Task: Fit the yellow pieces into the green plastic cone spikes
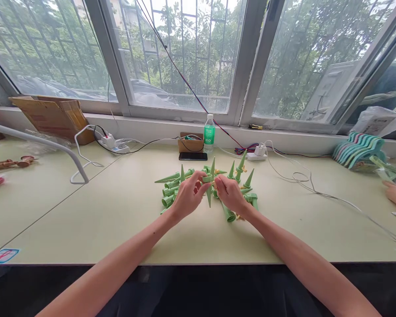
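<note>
At the left of the work area we see green plastic tubes (168, 192) lying in a loose cluster on the pale table (119, 220). Just right of them, our left hand (192, 190) grips the collar of a green plastic spike (209, 198) between thumb and fingertips, holding it above the middle of the cluster with its point down. Beyond it, on the far side, lie a black phone (193, 156) and a green-labelled bottle (209, 134). Our right hand (230, 193) meets the spike from the right, its fingers closed in a pinch, seemingly on a small yellow piece that they mostly hide. We judge the step to be joining or adjusting that piece at the collar; the next move calls for a steady left grip and careful right-hand alignment. Farther right, more green spikes (249, 179) stand upright near us.
</note>
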Motion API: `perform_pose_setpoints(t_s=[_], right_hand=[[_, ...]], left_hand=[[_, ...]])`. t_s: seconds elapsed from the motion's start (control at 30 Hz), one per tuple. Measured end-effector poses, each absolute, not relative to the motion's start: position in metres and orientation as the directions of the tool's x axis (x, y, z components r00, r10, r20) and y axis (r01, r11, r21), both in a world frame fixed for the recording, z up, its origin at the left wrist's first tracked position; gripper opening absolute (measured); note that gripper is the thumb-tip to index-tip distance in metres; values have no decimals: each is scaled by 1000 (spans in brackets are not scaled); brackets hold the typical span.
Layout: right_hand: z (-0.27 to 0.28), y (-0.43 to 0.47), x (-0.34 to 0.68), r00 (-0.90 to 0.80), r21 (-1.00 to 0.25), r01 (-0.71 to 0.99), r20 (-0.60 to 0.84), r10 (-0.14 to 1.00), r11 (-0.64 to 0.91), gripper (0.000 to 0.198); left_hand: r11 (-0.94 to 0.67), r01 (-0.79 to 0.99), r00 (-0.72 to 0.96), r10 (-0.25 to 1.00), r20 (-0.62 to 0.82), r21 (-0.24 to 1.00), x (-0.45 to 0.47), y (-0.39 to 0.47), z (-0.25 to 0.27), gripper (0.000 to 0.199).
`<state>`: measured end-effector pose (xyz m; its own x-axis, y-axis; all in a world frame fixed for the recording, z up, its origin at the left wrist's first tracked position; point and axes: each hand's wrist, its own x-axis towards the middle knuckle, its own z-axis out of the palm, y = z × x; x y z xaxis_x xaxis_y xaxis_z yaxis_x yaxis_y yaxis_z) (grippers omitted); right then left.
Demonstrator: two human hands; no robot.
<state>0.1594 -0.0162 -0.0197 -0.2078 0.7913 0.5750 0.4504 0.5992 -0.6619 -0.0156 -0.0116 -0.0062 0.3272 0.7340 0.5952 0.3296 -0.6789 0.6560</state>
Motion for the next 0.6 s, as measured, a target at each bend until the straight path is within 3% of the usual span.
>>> perform_pose_setpoints(t_s=[0.33, 0.47, 0.6], right_hand=[[-19, -20, 155, -171, -711, 396, 565, 807, 581, 40], [-18, -21, 154, -150, -710, 396, 576, 804, 582, 39], [-17, -22, 154, -118, -693, 403, 608, 785, 597, 38]], left_hand=[[-700, 336, 274, 713, 646, 630, -14, -14, -6, 27], [-641, 339, 182, 763, 620, 689, -14, -15, -3, 26], [-531, 333, 102, 842, 530, 780, -14, -13, 0, 57]])
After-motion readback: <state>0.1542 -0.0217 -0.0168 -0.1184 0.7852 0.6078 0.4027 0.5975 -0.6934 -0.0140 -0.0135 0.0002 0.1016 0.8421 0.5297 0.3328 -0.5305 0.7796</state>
